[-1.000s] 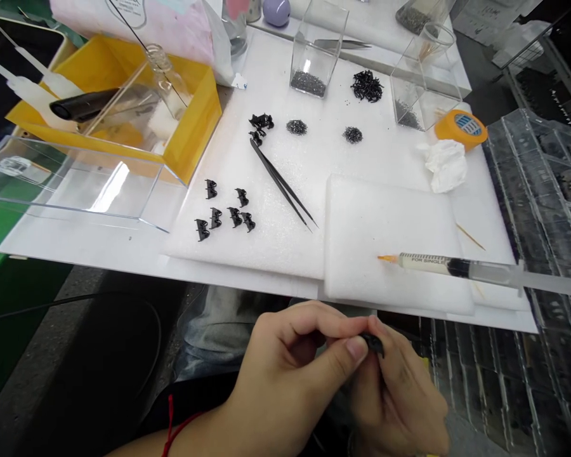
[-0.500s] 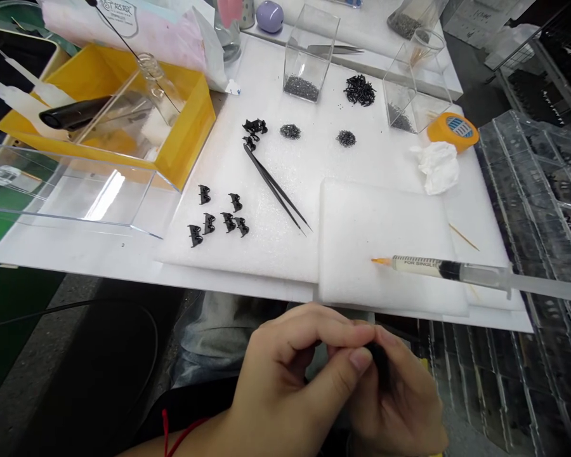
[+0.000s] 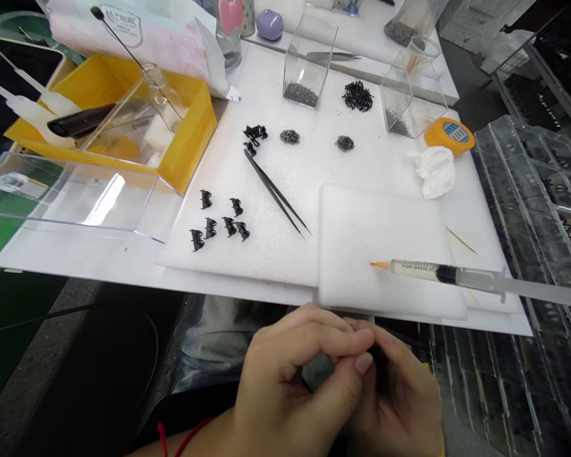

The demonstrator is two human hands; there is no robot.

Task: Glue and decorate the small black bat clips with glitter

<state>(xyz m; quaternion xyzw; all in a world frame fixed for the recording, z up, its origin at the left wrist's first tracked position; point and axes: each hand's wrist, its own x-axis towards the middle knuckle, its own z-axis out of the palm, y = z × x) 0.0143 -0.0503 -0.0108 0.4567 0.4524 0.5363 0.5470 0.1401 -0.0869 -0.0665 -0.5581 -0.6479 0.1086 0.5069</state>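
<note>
My left hand (image 3: 299, 374) and my right hand (image 3: 400, 393) meet just below the table's front edge, fingertips pressed together. Both are closed; whatever lies between the fingers is hidden, with only a dark patch showing by the right palm. On the white foam above them, black tweezers (image 3: 276, 195) lie beside several small black bat-like pieces (image 3: 229, 226). More such pieces (image 3: 255, 132) are bunched near the tweezers' rear end. A syringe (image 3: 423, 269) with an orange tip rests across the raised foam pad (image 3: 385, 222), nearest my right hand.
A yellow tray (image 3: 190, 139) with tools and a clear lid (image 3: 76, 197) stand at left. Small dark bead piles (image 3: 345, 143), clear containers (image 3: 309, 63), an orange-capped item (image 3: 450, 135) and crumpled tissue (image 3: 435, 171) sit behind. Clear compartment boxes (image 3: 542, 190) line the right.
The view has shifted slightly. The fingers of both hands have shifted a little against each other, and the dark patch between them shows less.
</note>
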